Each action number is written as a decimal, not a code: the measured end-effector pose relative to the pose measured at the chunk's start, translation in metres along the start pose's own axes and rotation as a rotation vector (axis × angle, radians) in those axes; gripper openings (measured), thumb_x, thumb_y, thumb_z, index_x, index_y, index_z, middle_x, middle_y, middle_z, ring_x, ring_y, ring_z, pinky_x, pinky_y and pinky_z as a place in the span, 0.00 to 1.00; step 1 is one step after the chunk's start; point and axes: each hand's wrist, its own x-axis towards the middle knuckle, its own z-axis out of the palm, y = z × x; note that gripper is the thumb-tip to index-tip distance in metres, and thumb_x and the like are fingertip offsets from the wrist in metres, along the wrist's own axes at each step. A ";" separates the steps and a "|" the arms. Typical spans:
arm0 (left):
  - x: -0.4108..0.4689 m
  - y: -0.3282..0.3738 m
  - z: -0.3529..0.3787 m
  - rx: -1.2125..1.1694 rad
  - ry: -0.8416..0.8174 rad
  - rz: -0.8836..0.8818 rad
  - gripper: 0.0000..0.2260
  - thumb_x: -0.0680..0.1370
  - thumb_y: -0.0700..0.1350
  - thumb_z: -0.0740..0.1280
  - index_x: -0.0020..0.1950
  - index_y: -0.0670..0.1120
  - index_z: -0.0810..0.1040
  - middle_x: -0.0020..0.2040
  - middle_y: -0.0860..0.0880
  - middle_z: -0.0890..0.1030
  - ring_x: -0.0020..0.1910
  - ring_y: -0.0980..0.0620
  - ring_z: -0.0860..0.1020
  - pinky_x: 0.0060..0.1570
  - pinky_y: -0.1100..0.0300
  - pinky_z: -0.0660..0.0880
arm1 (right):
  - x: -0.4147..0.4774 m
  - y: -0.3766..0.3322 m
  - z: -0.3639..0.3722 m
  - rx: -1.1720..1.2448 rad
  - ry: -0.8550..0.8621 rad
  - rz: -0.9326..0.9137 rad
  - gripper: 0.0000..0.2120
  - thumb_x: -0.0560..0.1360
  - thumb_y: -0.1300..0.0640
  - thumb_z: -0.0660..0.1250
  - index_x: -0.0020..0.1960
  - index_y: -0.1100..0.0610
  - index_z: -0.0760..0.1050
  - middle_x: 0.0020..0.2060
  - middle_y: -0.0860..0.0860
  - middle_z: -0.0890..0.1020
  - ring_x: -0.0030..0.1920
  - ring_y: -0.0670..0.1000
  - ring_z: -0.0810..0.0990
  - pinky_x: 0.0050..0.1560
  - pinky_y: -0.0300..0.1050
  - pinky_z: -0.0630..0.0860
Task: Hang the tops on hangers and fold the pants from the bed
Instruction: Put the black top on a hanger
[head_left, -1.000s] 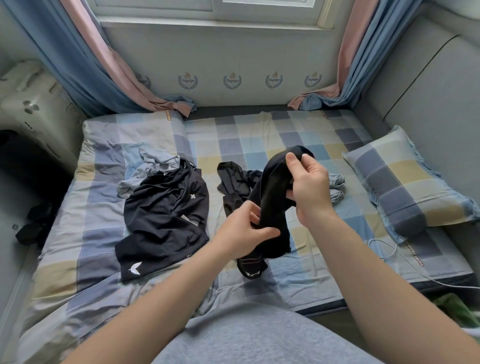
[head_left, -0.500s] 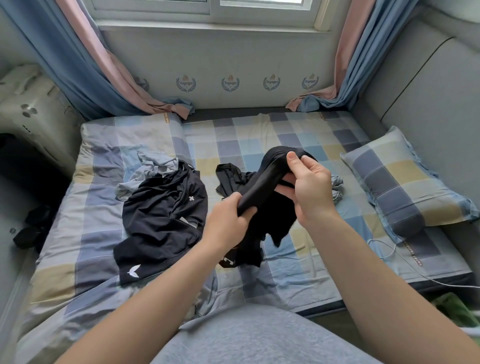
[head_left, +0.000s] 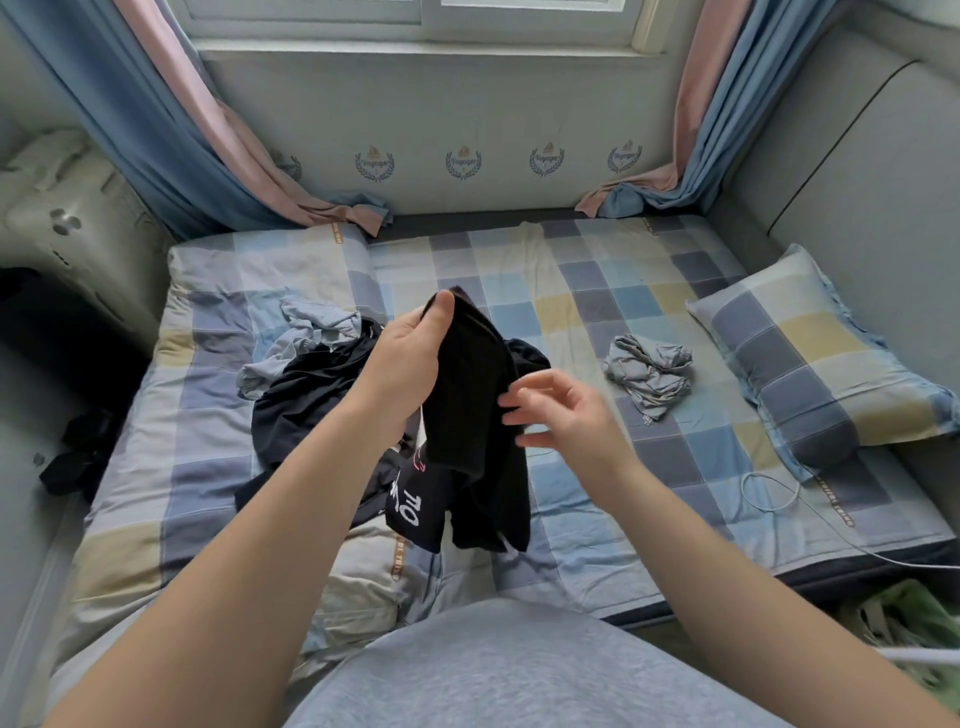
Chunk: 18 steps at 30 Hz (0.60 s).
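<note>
Okay | left hand (head_left: 410, 364) fingers clamped on black garment (head_left: 478, 410), held up over bed (head_left: 597, 291) | right hand (head_left: 566, 415) fingers apart beside it | risk: one-hand grip, bunched cloth may slip or twist, hiding whether top or pants

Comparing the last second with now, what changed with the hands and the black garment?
The left hand moved up the black garment and now grips its top edge, so the cloth hangs down from it. The right hand let go of the top and dropped lower, open beside the cloth. The dark top, the crumpled grey garment and the pillow lie where they were.
</note>
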 end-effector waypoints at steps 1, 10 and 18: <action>0.000 0.002 0.002 -0.081 -0.006 -0.061 0.19 0.81 0.61 0.62 0.40 0.54 0.86 0.45 0.50 0.87 0.47 0.52 0.86 0.47 0.54 0.81 | -0.002 0.007 0.006 -0.041 -0.064 -0.004 0.07 0.76 0.55 0.70 0.54 0.52 0.79 0.50 0.49 0.86 0.52 0.48 0.84 0.47 0.41 0.81; 0.000 0.018 0.006 -0.570 0.007 -0.222 0.20 0.82 0.56 0.63 0.60 0.39 0.77 0.48 0.44 0.87 0.46 0.49 0.86 0.40 0.59 0.81 | 0.002 0.064 0.031 -0.501 -0.216 0.152 0.15 0.70 0.39 0.70 0.54 0.44 0.79 0.48 0.41 0.84 0.53 0.44 0.81 0.58 0.52 0.79; 0.013 0.000 -0.011 -0.487 0.062 -0.127 0.12 0.85 0.54 0.59 0.62 0.50 0.77 0.57 0.50 0.85 0.57 0.48 0.83 0.52 0.50 0.80 | 0.013 0.036 -0.004 -0.311 0.047 0.192 0.14 0.82 0.44 0.60 0.45 0.47 0.80 0.40 0.54 0.84 0.42 0.55 0.85 0.31 0.50 0.82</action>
